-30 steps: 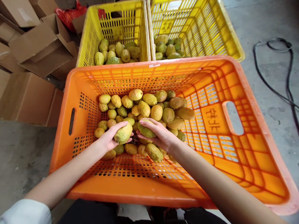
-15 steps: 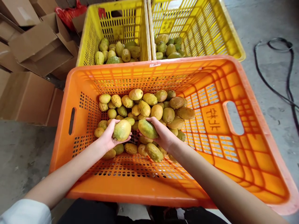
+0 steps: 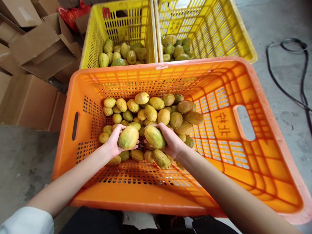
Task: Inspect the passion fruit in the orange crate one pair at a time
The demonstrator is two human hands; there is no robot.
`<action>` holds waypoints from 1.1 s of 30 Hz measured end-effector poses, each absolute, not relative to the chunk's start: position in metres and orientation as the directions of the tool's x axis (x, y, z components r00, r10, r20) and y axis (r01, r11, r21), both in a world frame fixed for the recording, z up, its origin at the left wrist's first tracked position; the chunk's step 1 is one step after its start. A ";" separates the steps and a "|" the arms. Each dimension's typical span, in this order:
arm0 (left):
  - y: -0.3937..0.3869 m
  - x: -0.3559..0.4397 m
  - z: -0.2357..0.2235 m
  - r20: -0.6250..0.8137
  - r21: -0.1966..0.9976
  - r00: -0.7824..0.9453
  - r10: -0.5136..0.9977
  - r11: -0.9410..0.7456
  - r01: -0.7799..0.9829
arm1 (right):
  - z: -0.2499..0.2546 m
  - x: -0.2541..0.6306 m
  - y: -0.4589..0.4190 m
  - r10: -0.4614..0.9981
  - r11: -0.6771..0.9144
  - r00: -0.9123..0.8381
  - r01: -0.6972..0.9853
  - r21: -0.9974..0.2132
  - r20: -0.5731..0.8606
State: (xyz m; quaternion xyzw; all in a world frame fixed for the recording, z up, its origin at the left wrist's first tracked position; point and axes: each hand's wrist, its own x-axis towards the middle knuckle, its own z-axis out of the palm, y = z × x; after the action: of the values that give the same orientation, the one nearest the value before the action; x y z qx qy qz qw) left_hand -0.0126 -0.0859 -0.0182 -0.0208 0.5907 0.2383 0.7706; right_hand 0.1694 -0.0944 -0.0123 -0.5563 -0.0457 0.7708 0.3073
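My left hand cups a yellow-green fruit, palm turned up. My right hand holds a second, longer yellow-green fruit the same way. Both hands hover low inside a large orange slatted crate, just above a heap of several similar yellow and green fruits piled at its far end. The near part of the crate floor is bare.
Two yellow crates stand behind the orange one, the left crate and the right crate, each with several green-yellow fruits. Cardboard boxes are stacked at the left. A black cable lies on the concrete floor at the right.
Both hands have turned palm-up, lifting one fruit each slightly off the heap; the fruits now face me. The crates have not moved.
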 end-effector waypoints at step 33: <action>-0.085 -0.013 -0.023 -0.894 0.243 0.249 0.373 0.870 -0.428 | -0.007 0.169 -0.091 0.445 -0.840 -0.167 -0.417 -0.346 -0.880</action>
State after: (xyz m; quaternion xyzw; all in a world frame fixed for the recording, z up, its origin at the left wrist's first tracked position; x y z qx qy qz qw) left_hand -0.0131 -0.0850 -0.0226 -0.0250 0.5578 0.2535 0.7899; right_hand 0.1691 -0.0912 -0.0071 -0.5803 -0.0122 0.7638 0.2822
